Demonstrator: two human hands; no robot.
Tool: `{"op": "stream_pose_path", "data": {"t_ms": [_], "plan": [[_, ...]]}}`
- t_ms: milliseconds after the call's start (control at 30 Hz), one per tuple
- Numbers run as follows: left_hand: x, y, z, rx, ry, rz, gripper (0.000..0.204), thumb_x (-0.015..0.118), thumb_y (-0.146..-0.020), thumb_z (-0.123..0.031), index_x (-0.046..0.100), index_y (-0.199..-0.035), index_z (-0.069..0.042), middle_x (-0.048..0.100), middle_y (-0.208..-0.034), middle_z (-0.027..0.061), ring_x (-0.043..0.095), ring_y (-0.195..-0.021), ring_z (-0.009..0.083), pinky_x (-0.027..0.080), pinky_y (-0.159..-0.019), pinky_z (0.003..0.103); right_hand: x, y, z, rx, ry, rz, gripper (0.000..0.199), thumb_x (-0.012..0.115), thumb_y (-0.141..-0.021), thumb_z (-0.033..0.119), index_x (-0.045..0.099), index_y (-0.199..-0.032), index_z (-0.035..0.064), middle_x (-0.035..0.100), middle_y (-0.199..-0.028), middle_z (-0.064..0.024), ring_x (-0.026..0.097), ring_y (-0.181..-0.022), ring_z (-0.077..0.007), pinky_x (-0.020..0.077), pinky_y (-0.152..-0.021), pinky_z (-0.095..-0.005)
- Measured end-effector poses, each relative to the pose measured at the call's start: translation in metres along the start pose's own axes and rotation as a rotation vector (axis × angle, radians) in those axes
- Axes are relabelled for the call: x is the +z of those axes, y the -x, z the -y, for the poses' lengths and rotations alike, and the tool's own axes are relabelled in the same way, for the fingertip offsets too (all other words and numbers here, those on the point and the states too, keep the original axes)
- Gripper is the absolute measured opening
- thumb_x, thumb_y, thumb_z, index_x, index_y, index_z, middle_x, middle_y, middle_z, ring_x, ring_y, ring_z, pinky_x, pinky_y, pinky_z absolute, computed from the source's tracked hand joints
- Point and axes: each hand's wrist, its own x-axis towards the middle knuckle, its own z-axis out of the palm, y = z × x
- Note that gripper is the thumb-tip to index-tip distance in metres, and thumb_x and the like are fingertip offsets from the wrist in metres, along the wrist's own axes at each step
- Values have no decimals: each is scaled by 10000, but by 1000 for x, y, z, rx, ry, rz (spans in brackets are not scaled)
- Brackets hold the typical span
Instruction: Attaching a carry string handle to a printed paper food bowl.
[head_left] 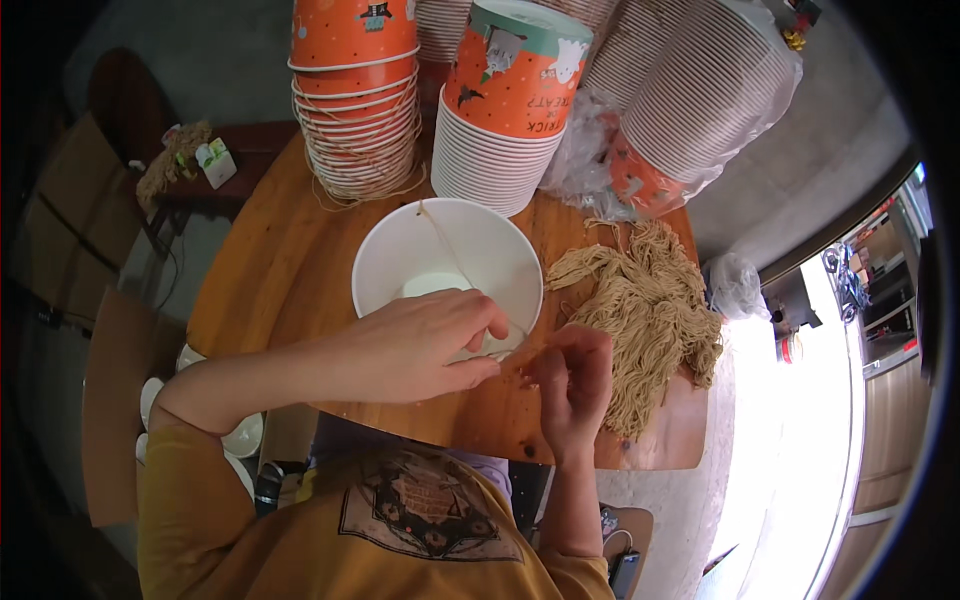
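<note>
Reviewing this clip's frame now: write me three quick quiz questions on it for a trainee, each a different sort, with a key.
1. Multiple choice: where does the pile of tan string lie relative to the open white bucket?
A) To its left
B) To its right
C) Inside it

2. True or false: the right hand is nearer the pile of tan string than the left hand is.

3. Open: what crosses the inside of the open white bucket?

Key
1. B
2. True
3. A thin strand, running from the far rim toward the hands.
</note>
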Motion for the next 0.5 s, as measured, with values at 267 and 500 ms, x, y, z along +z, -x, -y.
{"op": "stream_pose_path", "data": {"t_ms": [267,500], "plan": [[-15,1,-11,-100,-60,193,210,606,-824,-121,528,-1005,-51,536,-759,71,566,-732,232,452,-635,366,-15,-14,18,-280,287,96,212,601,-798,-71,528,-969,32,582,-812,-92,582,-706,-215,473,-673,-309],[-29,27,4,199,-439,62,222,573,-761,-83,556,-978,-41,542,-898,92,555,-898,270,436,-801,392,0,-32,27,-635,636,303,300,675,-746,-29,587,-1019,62,587,-908,-80,573,-782,-277,495,-661,-363]]}}
